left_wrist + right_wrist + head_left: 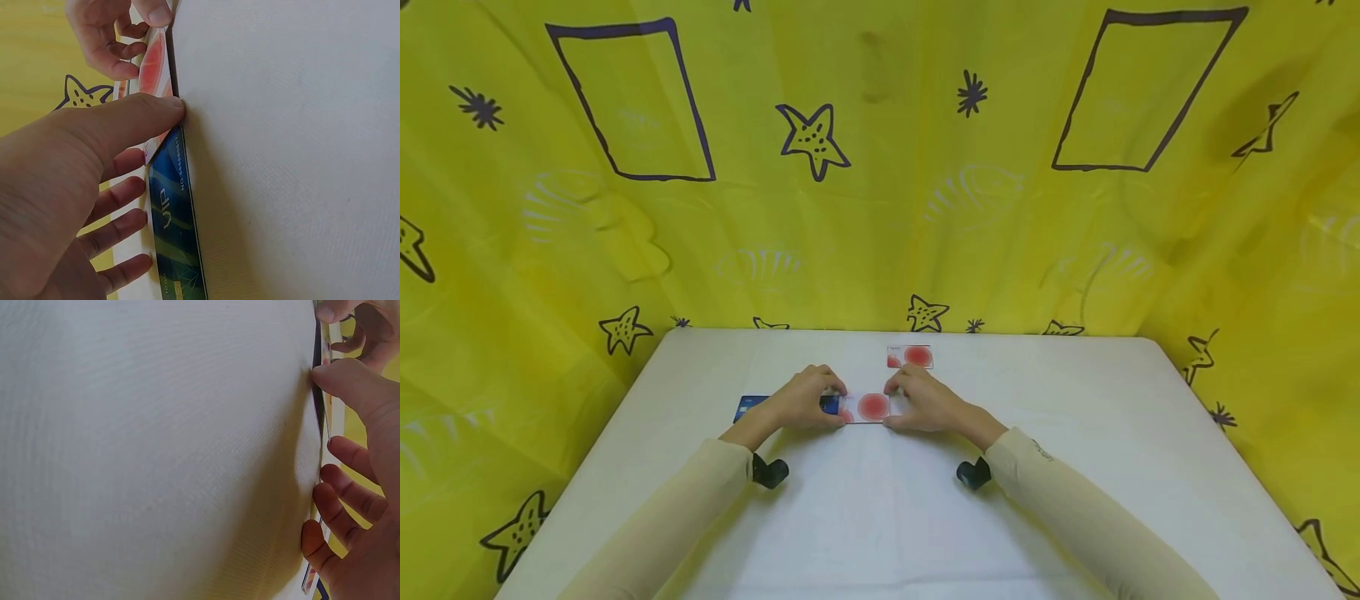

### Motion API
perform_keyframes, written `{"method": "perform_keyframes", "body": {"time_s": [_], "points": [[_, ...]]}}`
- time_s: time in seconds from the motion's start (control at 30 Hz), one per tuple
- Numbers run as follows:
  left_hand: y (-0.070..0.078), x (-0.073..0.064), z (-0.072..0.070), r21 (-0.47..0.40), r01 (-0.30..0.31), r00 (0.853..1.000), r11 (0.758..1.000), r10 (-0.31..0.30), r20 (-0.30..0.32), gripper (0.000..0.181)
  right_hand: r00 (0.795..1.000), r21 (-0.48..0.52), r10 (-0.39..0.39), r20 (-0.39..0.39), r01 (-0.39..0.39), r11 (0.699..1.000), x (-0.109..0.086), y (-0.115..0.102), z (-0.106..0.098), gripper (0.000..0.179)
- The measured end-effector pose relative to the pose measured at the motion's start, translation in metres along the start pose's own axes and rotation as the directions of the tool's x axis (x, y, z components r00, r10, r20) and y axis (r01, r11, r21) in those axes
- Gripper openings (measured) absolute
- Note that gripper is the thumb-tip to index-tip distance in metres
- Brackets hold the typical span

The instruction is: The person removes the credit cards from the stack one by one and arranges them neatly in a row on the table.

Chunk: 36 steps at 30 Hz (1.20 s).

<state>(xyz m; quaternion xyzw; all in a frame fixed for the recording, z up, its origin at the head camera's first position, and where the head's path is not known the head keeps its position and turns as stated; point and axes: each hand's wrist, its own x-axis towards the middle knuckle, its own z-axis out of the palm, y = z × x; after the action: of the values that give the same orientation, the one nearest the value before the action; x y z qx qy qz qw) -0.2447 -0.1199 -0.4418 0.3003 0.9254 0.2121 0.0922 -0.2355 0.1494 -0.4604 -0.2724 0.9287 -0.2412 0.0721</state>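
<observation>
One pinched card (864, 408) | long axis left-right | circle (874, 407) toward right hand (929, 402)

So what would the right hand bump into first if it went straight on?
The right hand points left, so first the red-circled card between both hands, which it touches. Beyond that, probably the left hand, though depth is hard to judge.

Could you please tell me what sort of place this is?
Probably a makeshift recording booth, judging by the patterned yellow curtain behind and beside the white table and the black wrist-worn devices.
</observation>
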Motion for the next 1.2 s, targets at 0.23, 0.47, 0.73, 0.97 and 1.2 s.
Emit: {"method": "perform_keyframes", "body": {"time_s": [0.23,0.47,0.73,0.97,1.2], "points": [[0.0009,0.0001,-0.0011,-0.006,0.019,1.000,1.000,-0.019,0.014,0.039,1.000,-0.013,-0.011,0.010,0.011,1.000,0.0012,0.0000,-0.0004,0.041],[0.0021,-0.0015,-0.0009,-0.016,0.033,0.999,0.999,-0.032,0.015,0.040,1.000,-0.011,-0.024,0.005,0.024,1.000,0.0012,-0.0005,-0.0010,0.042],[0.0026,-0.0028,0.0003,-0.021,0.051,0.999,0.998,-0.050,0.011,0.040,1.000,-0.013,-0.012,0.014,0.012,1.000,0.0002,-0.0015,-0.0020,0.044],[0.0017,-0.0026,0.0017,-0.017,0.061,0.998,0.998,-0.060,0.013,0.041,1.000,-0.015,-0.016,0.014,0.016,1.000,-0.0014,-0.0012,-0.0024,0.044],[0.0012,-0.0022,0.0030,-0.016,0.070,0.998,0.997,-0.070,0.009,0.041,0.999,-0.007,-0.033,0.009,0.034,0.999,-0.0025,0.0004,-0.0020,0.044]]}}
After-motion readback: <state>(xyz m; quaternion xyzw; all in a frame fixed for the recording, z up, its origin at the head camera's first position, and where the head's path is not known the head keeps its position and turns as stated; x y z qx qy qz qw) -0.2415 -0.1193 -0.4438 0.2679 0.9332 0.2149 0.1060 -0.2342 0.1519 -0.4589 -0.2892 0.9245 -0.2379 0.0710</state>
